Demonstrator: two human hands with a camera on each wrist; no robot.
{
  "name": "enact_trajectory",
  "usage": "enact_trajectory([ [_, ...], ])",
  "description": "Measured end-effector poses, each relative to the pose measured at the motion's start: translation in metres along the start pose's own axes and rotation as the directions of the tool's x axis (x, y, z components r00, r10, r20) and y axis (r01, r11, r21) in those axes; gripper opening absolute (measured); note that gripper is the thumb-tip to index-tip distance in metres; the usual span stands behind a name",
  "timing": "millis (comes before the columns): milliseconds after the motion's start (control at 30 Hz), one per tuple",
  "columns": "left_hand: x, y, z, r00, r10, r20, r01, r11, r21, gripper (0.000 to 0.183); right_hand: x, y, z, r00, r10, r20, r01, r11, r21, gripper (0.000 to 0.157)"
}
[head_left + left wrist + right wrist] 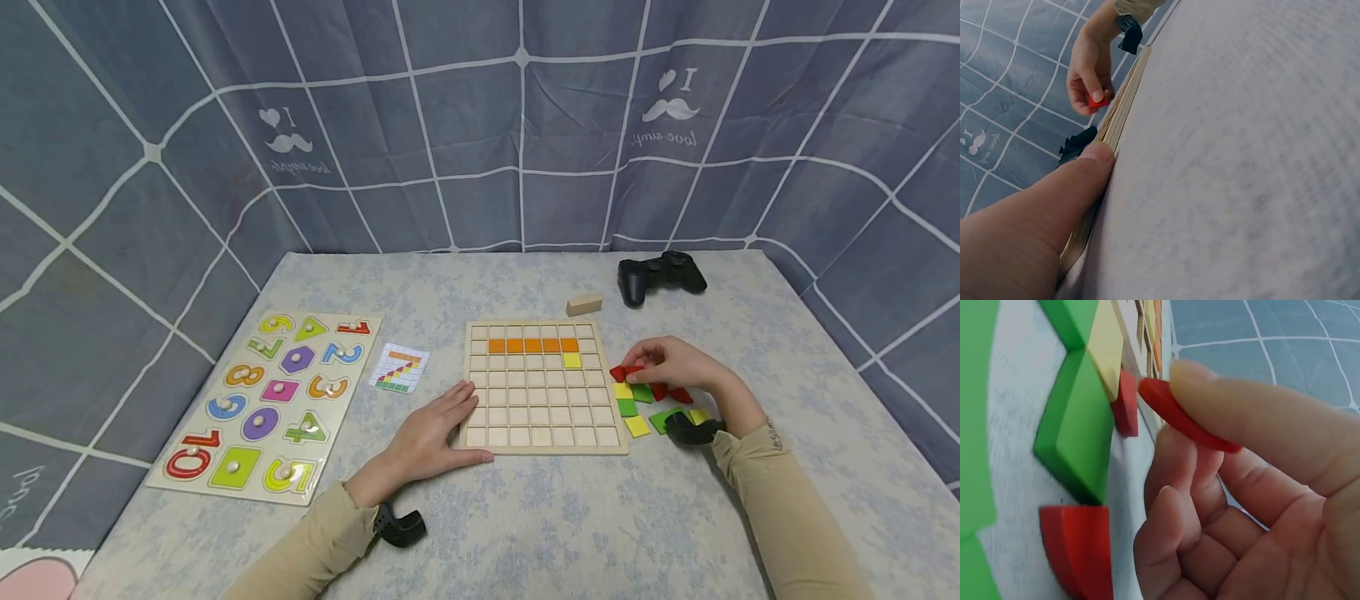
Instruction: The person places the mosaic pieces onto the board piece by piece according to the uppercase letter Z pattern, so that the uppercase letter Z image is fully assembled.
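Note:
A wooden grid board lies mid-table, with several orange square tiles in a row near its far side. One yellow tile sits below the right end of that row. My left hand rests at the board's near left corner, fingers on the left edge and thumb against the front edge. Right of the board, my right hand pinches a red tile with one curved side between thumb and fingers. Under and around that hand lie loose green tiles, yellow tiles and red tiles.
Left of the board lies a small card with a coloured grid pattern. Farther left is a number-and-shape peg puzzle. Behind the board stand a small wooden block and a black game controller. Grey checked curtain surrounds the table.

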State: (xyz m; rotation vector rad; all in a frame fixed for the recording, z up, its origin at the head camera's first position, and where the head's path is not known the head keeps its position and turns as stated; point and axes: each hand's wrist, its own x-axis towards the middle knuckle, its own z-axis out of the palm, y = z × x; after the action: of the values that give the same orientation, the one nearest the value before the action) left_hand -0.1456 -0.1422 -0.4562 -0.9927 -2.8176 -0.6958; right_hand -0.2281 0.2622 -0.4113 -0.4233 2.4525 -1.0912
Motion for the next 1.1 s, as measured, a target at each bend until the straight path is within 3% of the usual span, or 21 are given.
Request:
enact_trajectory([
  [133,0.0,0.0,-0.001,1.0,-0.001,-0.002,0.001,1.0,0.003,0.087,0.002,-0.004,0.002,0.999,-0.004,-0.039,0.004,1.0,-0.009,0.034],
  [433,0.0,-0.001,-0.001,1.0,-0.004,0.0,0.004,1.0,0.009,0.087,0.011,-0.023,0.008,0.996,-0.043,-0.083,0.043,0.999,-0.005,0.018],
  [667,-0.001,-0.002,-0.001,1.0,-0.008,0.003,0.008,1.0,0.002,0.087,0.037,-0.045,0.018,0.994,-0.111,-0.009,0.111,0.993,0.036,0.025],
  [867,-0.001,-0.001,-0.001,1.0,-0.017,0.018,0.017,1.0,-0.007,0.088,0.06,-0.06,0.03,0.988,-0.15,0.028,0.151,0.988,-0.031,0.02],
  [1100,-0.001,0.0,-0.001,1.0,-0.017,0.025,0.018,1.0,-0.015,0.087,0.076,-0.067,0.04,0.994,-0.108,-0.014,0.106,0.988,-0.108,0.013],
])
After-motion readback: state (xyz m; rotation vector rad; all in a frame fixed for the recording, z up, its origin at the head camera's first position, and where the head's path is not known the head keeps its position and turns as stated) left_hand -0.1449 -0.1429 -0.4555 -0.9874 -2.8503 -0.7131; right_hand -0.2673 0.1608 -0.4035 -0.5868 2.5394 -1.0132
